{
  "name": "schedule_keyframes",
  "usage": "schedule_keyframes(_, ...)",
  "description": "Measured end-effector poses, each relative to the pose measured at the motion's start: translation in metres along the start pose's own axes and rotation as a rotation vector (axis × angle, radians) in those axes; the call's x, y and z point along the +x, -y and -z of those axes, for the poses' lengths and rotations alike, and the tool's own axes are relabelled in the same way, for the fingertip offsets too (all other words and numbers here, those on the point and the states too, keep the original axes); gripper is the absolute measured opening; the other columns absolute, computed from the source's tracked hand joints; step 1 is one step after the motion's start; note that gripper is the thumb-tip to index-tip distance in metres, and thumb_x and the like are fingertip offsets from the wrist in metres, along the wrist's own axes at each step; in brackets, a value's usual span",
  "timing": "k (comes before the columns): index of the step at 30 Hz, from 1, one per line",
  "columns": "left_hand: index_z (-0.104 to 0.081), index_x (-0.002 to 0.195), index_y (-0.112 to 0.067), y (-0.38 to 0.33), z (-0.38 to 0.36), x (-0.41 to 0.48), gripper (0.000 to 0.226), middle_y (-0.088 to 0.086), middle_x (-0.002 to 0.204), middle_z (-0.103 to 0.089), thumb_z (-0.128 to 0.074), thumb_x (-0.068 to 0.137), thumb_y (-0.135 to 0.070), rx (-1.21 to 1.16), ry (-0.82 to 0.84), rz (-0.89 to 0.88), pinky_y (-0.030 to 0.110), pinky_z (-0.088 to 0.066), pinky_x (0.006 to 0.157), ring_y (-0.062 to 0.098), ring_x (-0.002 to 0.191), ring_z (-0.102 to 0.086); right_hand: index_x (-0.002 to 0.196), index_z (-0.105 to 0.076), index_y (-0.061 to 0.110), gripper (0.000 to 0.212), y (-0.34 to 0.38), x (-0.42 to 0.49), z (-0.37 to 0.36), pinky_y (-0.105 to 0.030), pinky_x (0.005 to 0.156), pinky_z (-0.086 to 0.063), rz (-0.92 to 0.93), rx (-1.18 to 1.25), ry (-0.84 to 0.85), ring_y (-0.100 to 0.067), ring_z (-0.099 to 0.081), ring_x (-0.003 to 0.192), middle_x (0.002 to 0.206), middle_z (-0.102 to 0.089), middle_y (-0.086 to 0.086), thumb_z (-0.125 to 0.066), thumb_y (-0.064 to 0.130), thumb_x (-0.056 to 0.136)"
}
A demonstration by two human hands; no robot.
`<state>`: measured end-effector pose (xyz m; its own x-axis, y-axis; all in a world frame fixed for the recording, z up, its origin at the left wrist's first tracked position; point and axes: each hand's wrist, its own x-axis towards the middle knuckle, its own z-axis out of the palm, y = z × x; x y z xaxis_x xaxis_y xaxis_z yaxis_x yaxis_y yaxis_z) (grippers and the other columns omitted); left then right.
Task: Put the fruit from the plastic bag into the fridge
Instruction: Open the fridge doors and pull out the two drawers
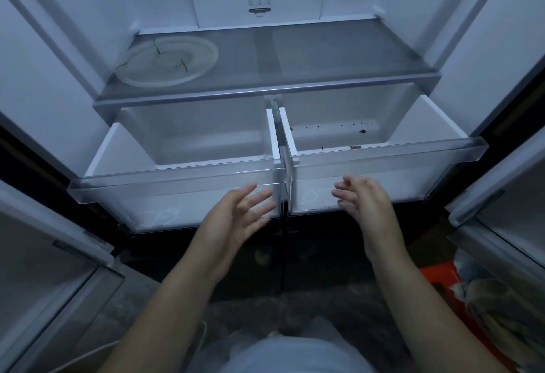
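Note:
The fridge stands open before me with both crisper drawers pulled out. The left drawer (97, 189) holds nothing. The right drawer (442, 157) has only dark crumbs on its floor. My left hand (239, 219) hovers just in front of the left drawer's clear front, fingers spread and relaxed, holding nothing. My right hand (365, 198) hangs in front of the right drawer's front with fingers loosely bent, also holding nothing. A crinkled plastic bag (227, 343) shows faintly at the bottom, near my lap. No fruit is visible.
A round glass plate (168, 61) lies on the glass shelf (339, 57) above the drawers. Both fridge doors are swung open, with the left door shelf (53, 254) and right door shelf (501, 219) flanking my arms. An orange box (439, 278) and cloth lie at the lower right.

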<state>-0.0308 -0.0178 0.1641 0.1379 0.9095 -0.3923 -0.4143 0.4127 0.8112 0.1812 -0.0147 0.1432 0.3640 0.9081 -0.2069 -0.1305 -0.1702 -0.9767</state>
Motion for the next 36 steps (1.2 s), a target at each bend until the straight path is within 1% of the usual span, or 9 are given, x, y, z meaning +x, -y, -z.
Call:
schedule_keyframes(2,-0.063,0.110,-0.017,-0.016,0.001,-0.001,0.025,0.005,0.111,-0.069,-0.042,0.098,-0.020,0.429,-0.027,-0.241,0.032,-0.050,0.089,0.016,0.099,-0.067,0.097,-0.057,0.015,0.014,0.010,0.003,0.003,-0.028,0.083,-0.049,0.334,-0.361,-0.066,-0.014,-0.061,0.092,0.096,-0.064,-0.001,-0.048,0.026,0.096)
schedule_keyframes(5,-0.062,0.112,-0.026,-0.032,0.006,0.014,0.021,-0.012,0.109,-0.065,-0.052,0.094,-0.027,1.063,-0.095,-0.713,0.025,-0.045,0.089,0.005,0.104,-0.058,0.113,-0.054,0.015,0.027,0.023,0.025,0.008,-0.028,0.091,-0.040,0.759,-0.845,-0.061,-0.014,-0.049,0.106,0.112,-0.056,0.001,-0.048,0.033,0.093)
schedule_keyframes(8,-0.054,0.127,-0.019,-0.032,0.014,0.042,0.041,-0.002,0.122,-0.059,-0.045,0.094,-0.043,1.602,-0.160,-0.805,0.036,-0.039,0.096,0.019,0.117,-0.050,0.123,-0.052,0.015,0.050,0.025,0.049,0.009,-0.038,0.099,-0.035,0.803,-1.159,0.032,-0.023,-0.044,0.117,0.123,-0.052,-0.004,-0.039,0.049,0.090)
schedule_keyframes(10,-0.057,0.123,-0.016,-0.026,0.019,0.054,0.052,0.003,0.113,-0.063,-0.036,0.091,-0.052,1.784,-0.200,-0.797,0.039,-0.039,0.093,0.025,0.109,-0.055,0.118,-0.055,0.013,0.059,0.019,0.057,0.009,-0.041,0.102,-0.031,0.796,-1.280,0.061,-0.027,-0.048,0.113,0.117,-0.056,-0.005,-0.032,0.057,0.087)
schedule_keyframes(14,-0.063,0.107,-0.016,-0.013,0.026,0.064,0.054,0.004,0.084,-0.063,-0.034,0.087,-0.057,1.828,-0.301,-0.900,0.037,-0.042,0.077,0.028,0.079,-0.057,0.104,-0.058,0.015,0.056,0.010,0.061,0.008,-0.039,0.098,-0.030,0.837,-1.353,0.019,-0.028,-0.051,0.094,0.094,-0.057,-0.003,-0.032,0.060,0.086)
schedule_keyframes(17,-0.064,0.096,-0.017,-0.009,0.022,0.065,0.048,0.003,0.076,-0.058,-0.040,0.086,-0.058,1.820,-0.370,-0.906,0.036,-0.040,0.072,0.027,0.071,-0.052,0.096,-0.058,0.018,0.054,0.014,0.060,0.004,-0.035,0.089,-0.031,0.813,-1.333,0.005,-0.024,-0.049,0.088,0.087,-0.054,0.001,-0.034,0.064,0.083)
schedule_keyframes(24,-0.063,0.096,-0.017,-0.008,0.014,0.062,0.039,0.006,0.082,-0.057,-0.055,0.085,-0.054,1.746,-0.362,-0.811,0.037,-0.036,0.081,0.029,0.082,-0.050,0.097,-0.059,0.020,0.041,0.020,0.057,0.003,-0.032,0.093,-0.027,0.750,-1.315,0.062,-0.021,-0.046,0.094,0.089,-0.052,0.003,-0.052,0.058,0.084)
schedule_keyframes(33,-0.064,0.094,-0.016,-0.006,0.017,0.063,0.040,0.004,0.077,-0.056,-0.053,0.086,-0.054,1.774,-0.389,-0.853,0.038,-0.039,0.077,0.027,0.074,-0.050,0.098,-0.060,0.017,0.052,0.016,0.055,0.001,-0.035,0.089,-0.031,0.771,-1.309,0.030,-0.024,-0.048,0.089,0.088,-0.053,0.000,-0.040,0.063,0.082)
schedule_keyframes(36,-0.064,0.106,-0.015,-0.004,0.020,0.061,0.049,0.004,0.085,-0.059,-0.039,0.087,-0.054,1.780,-0.399,-0.876,0.042,-0.041,0.088,0.028,0.082,-0.055,0.108,-0.060,0.015,0.058,0.013,0.054,0.000,-0.040,0.096,-0.033,0.785,-1.312,0.019,-0.027,-0.049,0.094,0.093,-0.057,-0.004,-0.034,0.060,0.084)
